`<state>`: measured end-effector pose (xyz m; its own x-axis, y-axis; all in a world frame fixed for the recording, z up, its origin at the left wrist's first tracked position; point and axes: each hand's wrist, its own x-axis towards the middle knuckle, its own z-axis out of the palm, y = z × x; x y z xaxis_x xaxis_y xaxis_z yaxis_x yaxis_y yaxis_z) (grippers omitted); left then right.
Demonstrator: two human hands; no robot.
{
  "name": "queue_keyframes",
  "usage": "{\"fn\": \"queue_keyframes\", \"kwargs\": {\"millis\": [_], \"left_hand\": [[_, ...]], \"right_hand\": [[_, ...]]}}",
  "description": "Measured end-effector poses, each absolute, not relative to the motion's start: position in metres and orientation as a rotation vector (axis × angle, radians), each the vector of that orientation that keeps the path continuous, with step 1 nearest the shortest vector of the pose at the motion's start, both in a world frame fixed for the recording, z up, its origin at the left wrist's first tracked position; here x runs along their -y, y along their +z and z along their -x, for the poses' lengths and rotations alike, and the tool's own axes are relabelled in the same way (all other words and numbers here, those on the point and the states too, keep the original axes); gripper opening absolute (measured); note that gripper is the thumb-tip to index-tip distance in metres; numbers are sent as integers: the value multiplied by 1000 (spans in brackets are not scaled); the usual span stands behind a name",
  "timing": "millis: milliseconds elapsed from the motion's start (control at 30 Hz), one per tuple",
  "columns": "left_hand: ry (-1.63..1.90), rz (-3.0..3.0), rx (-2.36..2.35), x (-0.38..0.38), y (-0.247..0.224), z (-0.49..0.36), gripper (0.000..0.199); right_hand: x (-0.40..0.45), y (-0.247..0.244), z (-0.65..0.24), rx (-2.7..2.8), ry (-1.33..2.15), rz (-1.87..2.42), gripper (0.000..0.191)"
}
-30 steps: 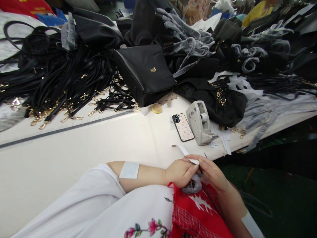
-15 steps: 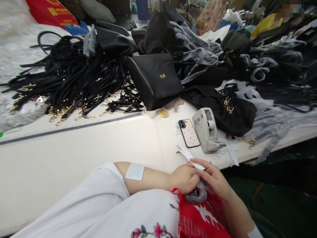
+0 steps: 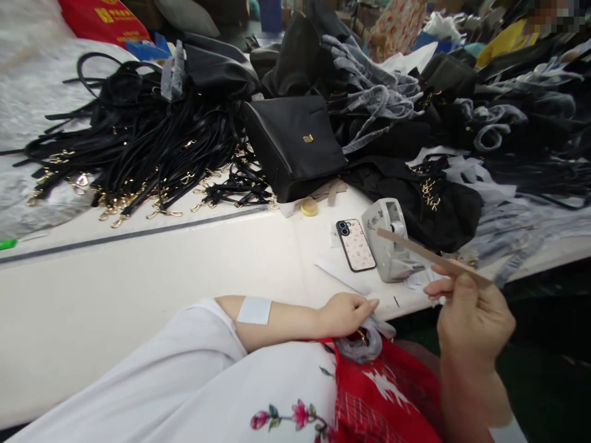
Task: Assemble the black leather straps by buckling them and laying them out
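My left hand is closed at the table's near edge, around part of a coiled strap wrapped in clear plastic, which lies over the red apron. To the right, my right hand is raised and pinches a narrow brown strip that points up and left, in front of the grey tape dispenser. A thin white strip rests on the table just beyond my left hand.
A patterned phone lies beside the dispenser, with a yellow tape roll farther back. Behind stand a black bag, a heap of black straps with gold clasps, and more black bags and plastic-wrapped straps at right.
My right hand has moved away from my left hand, right and up, and now holds the brown strip. The white strip that was between the hands lies on the table.
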<state>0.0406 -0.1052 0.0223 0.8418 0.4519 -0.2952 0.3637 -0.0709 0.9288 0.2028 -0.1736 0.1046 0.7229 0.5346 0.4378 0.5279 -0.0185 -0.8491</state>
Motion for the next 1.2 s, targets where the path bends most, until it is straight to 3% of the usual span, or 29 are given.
{"fn": "queue_keyframes", "kwargs": {"millis": [233,533,667,833,1200], "left_hand": [[-79,-1492,-604,101,21,-42,29],[-256,-1181,-537,104,20,-47,35],[-281,-1247,-505,103,16,-47,38],[-264,-1393,-506,101,12,-45,36],[-254,-1531,-519,99,16,-46,35]], "right_hand": [[227,124,-190,576,545,1620,15],[260,117,-193,534,792,1497,19],[270,117,-186,751,767,1701,28],[276,117,-182,1403,690,2022,41],[279,128,-161,1899,244,1957,36]]}}
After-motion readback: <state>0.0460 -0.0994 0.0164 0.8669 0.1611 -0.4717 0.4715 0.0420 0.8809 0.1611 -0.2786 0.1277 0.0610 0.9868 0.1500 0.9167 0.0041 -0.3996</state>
